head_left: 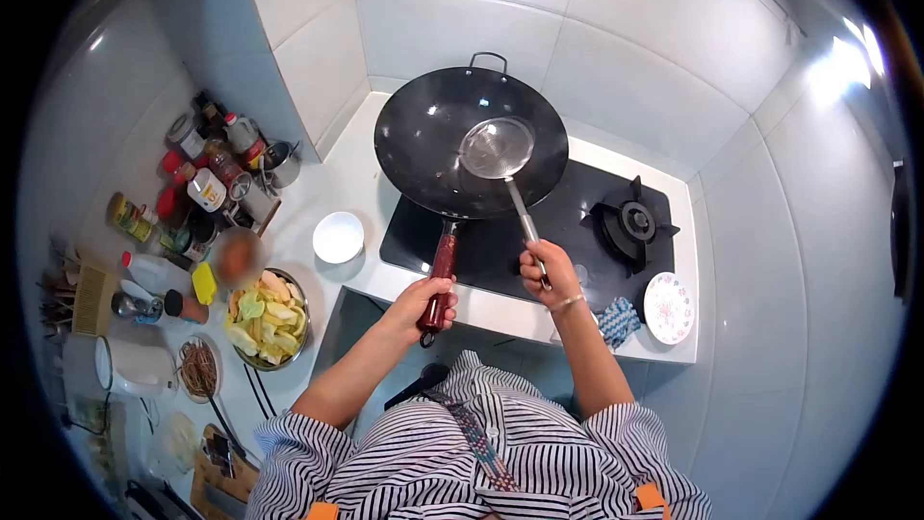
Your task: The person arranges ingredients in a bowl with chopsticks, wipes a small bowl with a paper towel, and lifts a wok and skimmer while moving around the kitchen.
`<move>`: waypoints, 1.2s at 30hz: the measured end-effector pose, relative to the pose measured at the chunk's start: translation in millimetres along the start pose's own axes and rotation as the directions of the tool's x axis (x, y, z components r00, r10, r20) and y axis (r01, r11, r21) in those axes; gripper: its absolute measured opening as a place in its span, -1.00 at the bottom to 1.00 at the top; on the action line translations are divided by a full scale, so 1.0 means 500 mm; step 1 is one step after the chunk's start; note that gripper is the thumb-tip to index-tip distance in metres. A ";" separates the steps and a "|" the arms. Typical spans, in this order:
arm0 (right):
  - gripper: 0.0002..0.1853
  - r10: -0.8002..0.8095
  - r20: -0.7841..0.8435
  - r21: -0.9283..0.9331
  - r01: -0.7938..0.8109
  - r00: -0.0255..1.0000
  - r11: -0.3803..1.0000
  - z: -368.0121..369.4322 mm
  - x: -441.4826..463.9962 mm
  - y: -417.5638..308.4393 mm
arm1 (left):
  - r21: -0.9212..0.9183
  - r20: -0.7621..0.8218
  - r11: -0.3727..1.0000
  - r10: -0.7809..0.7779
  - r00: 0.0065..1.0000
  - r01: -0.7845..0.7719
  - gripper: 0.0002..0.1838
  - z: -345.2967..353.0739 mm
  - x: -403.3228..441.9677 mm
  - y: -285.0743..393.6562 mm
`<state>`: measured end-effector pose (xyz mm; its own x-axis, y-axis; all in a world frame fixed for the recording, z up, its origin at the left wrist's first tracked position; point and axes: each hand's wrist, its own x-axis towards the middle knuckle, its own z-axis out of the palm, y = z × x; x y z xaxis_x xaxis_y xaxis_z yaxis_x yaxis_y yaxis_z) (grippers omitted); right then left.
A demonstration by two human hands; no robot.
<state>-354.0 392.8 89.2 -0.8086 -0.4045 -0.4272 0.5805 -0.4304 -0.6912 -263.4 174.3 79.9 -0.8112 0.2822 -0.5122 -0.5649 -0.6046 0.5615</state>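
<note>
My left hand (423, 307) is wrapped around the dark red handle of a large black wok (414, 149). The wok sits over the left side of the black gas hob (577, 231), hiding the burner there. In my right hand (551, 274) is the metal handle of a round strainer (498, 147). Its shallow round head hangs over the right half of the wok; whether it touches the wok's surface I cannot tell. Little shows inside the wok apart from shiny reflections.
A white bowl (338, 237) stands left of the hob, near a metal bowl of cut vegetables (269, 323). Bottles and jars crowd the left wall. On the right are a bare burner (635, 221), a blue patterned cloth (618, 322) and a floral plate (668, 308).
</note>
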 end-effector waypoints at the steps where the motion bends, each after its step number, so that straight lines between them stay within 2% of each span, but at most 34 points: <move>1: -0.86 -0.003 -0.004 0.006 0.003 1.000 1.000 0.000 0.011 -0.007 | 0.006 0.001 1.000 -0.005 1.000 0.005 -0.80 -0.003 0.003 -0.002; 3: -0.87 0.126 -0.023 0.149 -0.121 0.992 0.981 -0.002 0.033 -0.015 | -0.009 -0.003 1.000 -0.009 1.000 0.009 -0.72 -0.006 0.004 -0.004; 5: -0.81 0.139 0.024 0.116 -0.141 0.990 0.983 -0.020 0.040 -0.029 | -0.019 0.000 1.000 -0.006 1.000 0.006 -0.75 -0.001 -0.002 -0.003; 7: -0.69 0.217 0.038 -0.124 -0.211 0.976 0.970 -0.025 0.028 -0.050 | -0.035 0.005 0.999 0.000 1.000 0.000 -0.79 0.000 -0.003 -0.002; 8: -0.56 0.108 -0.010 -0.106 -0.108 0.994 0.988 -0.023 0.022 -0.051 | -0.042 0.005 0.999 0.001 1.000 -0.001 -0.78 -0.003 -0.001 -0.004; 9: -0.56 0.111 -0.010 -0.111 -0.111 0.994 0.988 -0.052 0.030 -0.049 | -0.051 0.005 0.999 0.003 1.000 -0.003 -0.78 -0.004 0.001 -0.006; 11: -0.58 -0.033 -0.011 -0.236 0.029 0.999 0.971 -0.142 0.078 -0.034 | -0.052 0.010 0.999 0.012 1.000 -0.011 -0.77 -0.005 0.002 -0.006; 12: -0.66 -0.241 -0.206 -0.665 0.045 0.948 0.746 -0.151 0.101 -0.016 | -0.047 0.016 0.999 0.017 1.000 -0.016 -0.77 -0.006 0.002 -0.007; 13: -0.66 -0.239 -0.201 -0.667 0.046 0.950 0.744 -0.183 0.125 0.012 | -0.049 0.014 0.999 0.021 1.000 -0.020 -0.77 -0.007 0.001 -0.008; 14: -0.69 -0.455 0.162 -0.943 0.274 0.876 0.191 -0.227 0.149 0.050 | -0.046 0.014 0.999 0.013 1.000 -0.013 -0.77 -0.008 0.002 -0.008; 15: -0.70 -0.405 0.563 -0.809 0.382 0.720 -0.446 -0.256 0.167 0.078 | -0.041 0.014 0.999 0.010 1.000 -0.009 -0.77 -0.008 0.004 -0.006; 16: -0.70 -0.403 0.573 -0.803 0.391 0.714 -0.449 -0.266 0.176 0.100 | -0.041 0.012 0.999 0.021 1.000 -0.020 -0.77 -0.009 0.004 -0.006; 19: -0.67 -0.385 0.585 -0.753 0.301 0.714 -0.585 -0.234 0.189 0.117 | -0.065 0.032 0.998 0.018 0.999 -0.016 -0.77 -0.012 0.006 -0.007; 21: -0.66 -0.341 0.313 -0.819 0.071 0.886 -0.569 -0.207 0.179 0.112 | -0.063 0.030 0.998 0.020 0.999 -0.018 -0.77 -0.013 0.006 -0.011; 22: -0.61 -0.272 0.380 -0.737 0.112 0.884 -0.667 -0.204 0.180 0.106 | -0.048 0.008 0.999 0.015 1.000 -0.014 -0.73 -0.017 0.011 -0.014; 23: -0.61 -0.268 0.387 -0.731 0.117 0.882 -0.673 -0.194 0.177 0.104 | -0.053 0.008 0.998 0.023 1.000 -0.023 -0.73 -0.018 0.011 -0.015; 25: -0.61 -0.399 0.226 -0.812 -0.055 0.889 -0.581 -0.141 0.148 0.089 | -0.051 -0.006 0.999 0.017 1.000 -0.017 -0.74 -0.015 0.008 -0.014; 26: -0.61 -0.395 0.235 -0.808 -0.047 0.888 -0.588 -0.147 0.159 0.091 | -0.052 0.003 0.998 0.019 1.000 -0.019 -0.74 -0.018 0.010 -0.016; 28: -0.52 -0.449 0.119 -0.893 -0.102 0.886 -0.439 -0.158 0.173 0.089 | -0.046 -0.024 0.998 0.030 0.999 -0.031 -0.75 -0.017 0.006 -0.018; 29: -0.52 -0.449 0.126 -0.892 -0.098 0.884 -0.442 -0.167 0.180 0.076 | -0.034 -0.047 0.999 0.033 0.998 -0.035 -0.75 -0.014 0.005 -0.016; 30: -0.48 -0.290 -0.122 -0.977 -0.166 0.949 -0.134 -0.153 0.170 0.046 | 0.046 -0.140 0.998 0.044 0.989 -0.038 -0.70 0.002 -0.010 -0.009; 31: -0.43 -0.049 -0.302 -0.942 -0.290 0.952 0.166 -0.152 0.164 0.020 | 0.050 -0.138 0.998 0.050 0.989 -0.043 -0.70 0.002 -0.011 -0.013; 32: -0.45 0.040 -0.270 -0.742 -0.235 0.962 0.627 -0.222 0.184 0.028 | 0.282 -0.205 0.936 0.272 0.940 -0.210 -0.66 0.001 -0.013 -0.024; 33: -0.45 0.035 -0.265 -0.748 -0.228 0.964 0.624 -0.205 0.168 0.009 | 0.504 -0.217 0.797 0.490 0.844 -0.333 -0.62 0.002 -0.011 -0.027; 34: -0.50 0.140 -0.101 -0.341 -0.166 0.985 0.925 -0.160 0.115 -0.022 | 0.501 -0.216 0.796 0.496 0.841 -0.340 -0.62 0.012 -0.013 -0.020; 35: -0.54 0.149 0.095 0.168 -0.163 0.984 0.972 -0.113 0.062 -0.047 | 0.575 -0.127 0.681 0.621 0.773 -0.453 -0.62 0.028 -0.024 -0.009; 36: -0.62 0.077 0.093 0.182 -0.093 0.993 0.979 -0.057 0.027 -0.057 | 0.631 -0.028 0.547 0.725 0.688 -0.550 -0.62 0.046 -0.034 0.002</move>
<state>-384.3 422.6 86.5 -0.7489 -0.5098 -0.4234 0.6611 -0.5305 -0.5306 -253.5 185.9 103.9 -0.9635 -0.2651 0.0365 0.0421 -0.0155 0.9990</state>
